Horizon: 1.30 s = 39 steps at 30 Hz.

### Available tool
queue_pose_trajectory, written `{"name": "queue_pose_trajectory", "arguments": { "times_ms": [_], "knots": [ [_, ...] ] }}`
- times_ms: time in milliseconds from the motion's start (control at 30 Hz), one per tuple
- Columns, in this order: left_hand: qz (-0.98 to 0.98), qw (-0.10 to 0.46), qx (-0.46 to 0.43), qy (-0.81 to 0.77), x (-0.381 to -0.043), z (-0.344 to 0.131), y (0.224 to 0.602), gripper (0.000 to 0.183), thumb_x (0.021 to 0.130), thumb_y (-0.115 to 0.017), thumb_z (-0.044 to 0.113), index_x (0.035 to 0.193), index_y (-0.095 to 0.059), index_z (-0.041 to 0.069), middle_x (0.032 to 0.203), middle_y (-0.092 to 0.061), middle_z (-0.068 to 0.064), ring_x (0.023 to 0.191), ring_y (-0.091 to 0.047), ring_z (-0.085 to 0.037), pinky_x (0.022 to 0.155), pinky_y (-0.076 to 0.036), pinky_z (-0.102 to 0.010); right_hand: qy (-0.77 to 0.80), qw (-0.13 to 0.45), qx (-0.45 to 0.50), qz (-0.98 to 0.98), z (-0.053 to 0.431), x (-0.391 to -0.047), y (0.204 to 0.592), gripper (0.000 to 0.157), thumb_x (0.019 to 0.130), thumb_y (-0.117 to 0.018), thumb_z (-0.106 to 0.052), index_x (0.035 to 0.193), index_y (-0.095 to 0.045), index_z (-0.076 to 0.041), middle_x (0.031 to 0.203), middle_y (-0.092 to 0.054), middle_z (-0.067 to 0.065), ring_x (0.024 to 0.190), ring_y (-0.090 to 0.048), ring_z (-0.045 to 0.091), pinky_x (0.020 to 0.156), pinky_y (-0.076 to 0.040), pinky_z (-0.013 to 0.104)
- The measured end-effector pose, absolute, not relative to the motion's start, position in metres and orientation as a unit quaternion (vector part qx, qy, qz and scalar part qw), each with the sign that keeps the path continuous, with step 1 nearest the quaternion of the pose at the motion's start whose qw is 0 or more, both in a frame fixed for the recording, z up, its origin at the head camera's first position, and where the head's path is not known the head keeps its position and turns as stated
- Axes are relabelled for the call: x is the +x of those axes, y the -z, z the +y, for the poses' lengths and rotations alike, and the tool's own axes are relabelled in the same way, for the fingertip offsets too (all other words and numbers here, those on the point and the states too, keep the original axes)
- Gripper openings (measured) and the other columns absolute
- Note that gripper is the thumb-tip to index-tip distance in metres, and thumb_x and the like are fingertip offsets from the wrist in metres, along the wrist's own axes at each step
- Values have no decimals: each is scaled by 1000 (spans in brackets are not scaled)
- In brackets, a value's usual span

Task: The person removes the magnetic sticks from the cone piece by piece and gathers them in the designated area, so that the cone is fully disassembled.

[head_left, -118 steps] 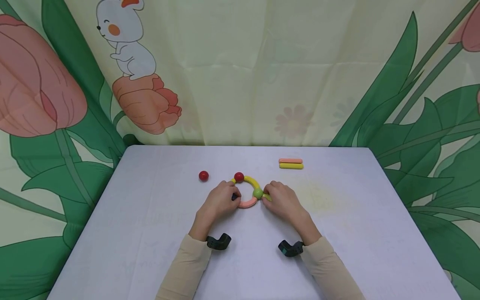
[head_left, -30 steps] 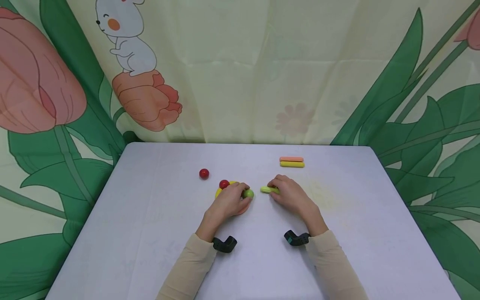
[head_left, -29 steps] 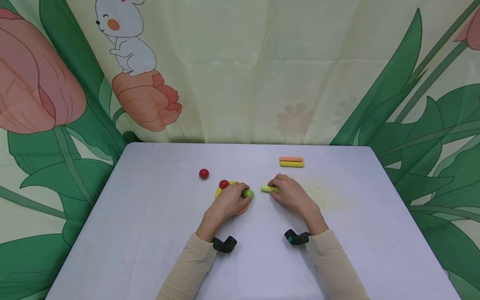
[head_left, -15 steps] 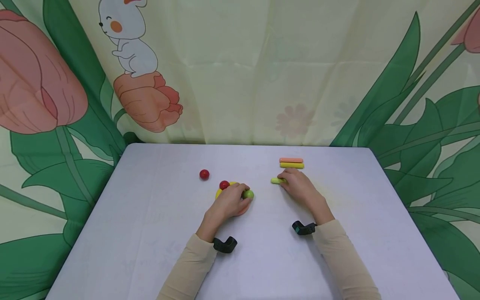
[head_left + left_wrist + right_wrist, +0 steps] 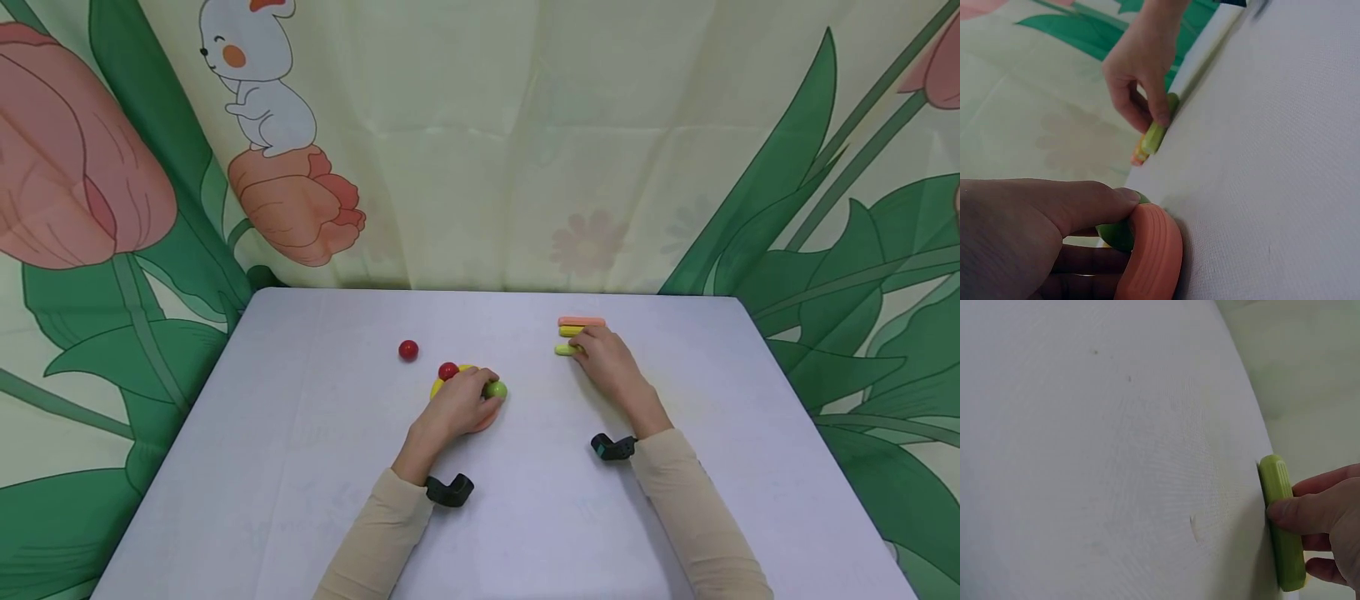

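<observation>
My left hand pinches a green ball between thumb and fingers. A pink curved piece joins this ball on the near side. Behind the hand show a red ball and yellow curved pieces of the same ring; the hand covers the rest of it. To the right and farther back, my right hand pinches a light green stick, thumb on one side and fingers on the other. This stick lies alongside a yellow stick, just on its near side.
A pink stick lies against the yellow one, toward the table's far edge. One loose red ball rests left of the ring on the white table. A printed curtain hangs behind the table.
The green stick has come away from the green ball, and my right hand has carried it right and back to the other sticks. My left hand moved onto the green ball; the ring shifted left.
</observation>
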<state>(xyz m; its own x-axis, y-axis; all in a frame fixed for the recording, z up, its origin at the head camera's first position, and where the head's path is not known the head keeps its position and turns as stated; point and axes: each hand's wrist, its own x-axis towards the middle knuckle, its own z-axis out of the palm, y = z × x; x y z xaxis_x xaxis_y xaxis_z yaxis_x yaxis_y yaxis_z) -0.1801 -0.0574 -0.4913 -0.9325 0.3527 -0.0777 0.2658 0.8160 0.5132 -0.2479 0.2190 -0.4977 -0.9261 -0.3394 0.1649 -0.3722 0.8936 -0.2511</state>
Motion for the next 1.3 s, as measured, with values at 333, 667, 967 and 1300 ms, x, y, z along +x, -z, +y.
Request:
{"name": "queue_pose_trajectory", "arguments": {
  "times_ms": [333, 667, 967, 1300],
  "knots": [
    [949, 85, 155, -261, -180, -57, 492, 41, 93, -69, 29, 130, -63, 12, 124, -68, -6, 107, -63, -18, 97, -56, -35, -168, 89, 166, -967, 223, -256, 503, 18, 90, -73, -7, 107, -73, 0, 111, -64, 18, 107, -60, 36, 95, -51, 50],
    [951, 86, 151, -256, -181, -57, 493, 41, 93, -68, 30, 130, -63, 12, 122, -68, -6, 106, -63, -18, 97, -55, -34, -166, 107, 165, -966, 224, -261, 507, 16, 91, -70, -4, 106, -72, 1, 105, -62, 18, 100, -59, 35, 92, -52, 49],
    [951, 89, 149, -255, -181, -56, 492, 43, 93, -69, 30, 131, -63, 13, 123, -68, -5, 107, -63, -18, 97, -56, -34, -166, 126, 174, -963, 226, -265, 506, 12, 90, -71, -3, 101, -73, 0, 103, -64, 18, 99, -60, 35, 90, -53, 48],
    [951, 79, 158, -255, -179, -57, 491, 40, 94, -68, 28, 130, -63, 10, 122, -67, -7, 105, -62, -18, 96, -55, -35, -154, 110, 151, -970, 223, -260, 503, 19, 92, -68, -4, 111, -70, 1, 110, -63, 18, 105, -59, 35, 96, -51, 49]
  ]
}}
